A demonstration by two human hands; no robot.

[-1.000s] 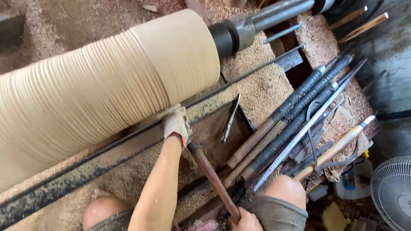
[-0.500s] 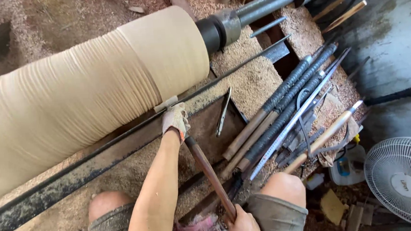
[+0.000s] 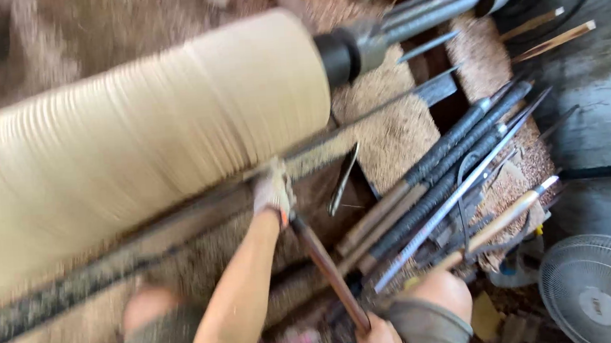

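Note:
A large pale wooden cylinder (image 3: 138, 140) lies across a lathe, held at its right end by a dark metal centre (image 3: 344, 50). My left hand (image 3: 272, 192), in a light glove, grips the front of a long turning tool (image 3: 327, 270) where it rests on the dark tool rest bar (image 3: 179, 216) against the wood. Down at the bottom edge, my right hand (image 3: 378, 338) holds the tool's wooden handle end. My knees show below, either side of the tool. The picture is blurred by motion.
Several long-handled turning tools (image 3: 442, 183) lie in a row to the right, on sawdust (image 3: 388, 130). A white fan (image 3: 600, 290) stands at the bottom right on the concrete floor. Sawdust covers the lathe bed and ground.
The view has shifted and blurred, so the cylinder's right end and the tool pile sit slightly further right in frame. Both hands keep their hold on the tool at the rest.

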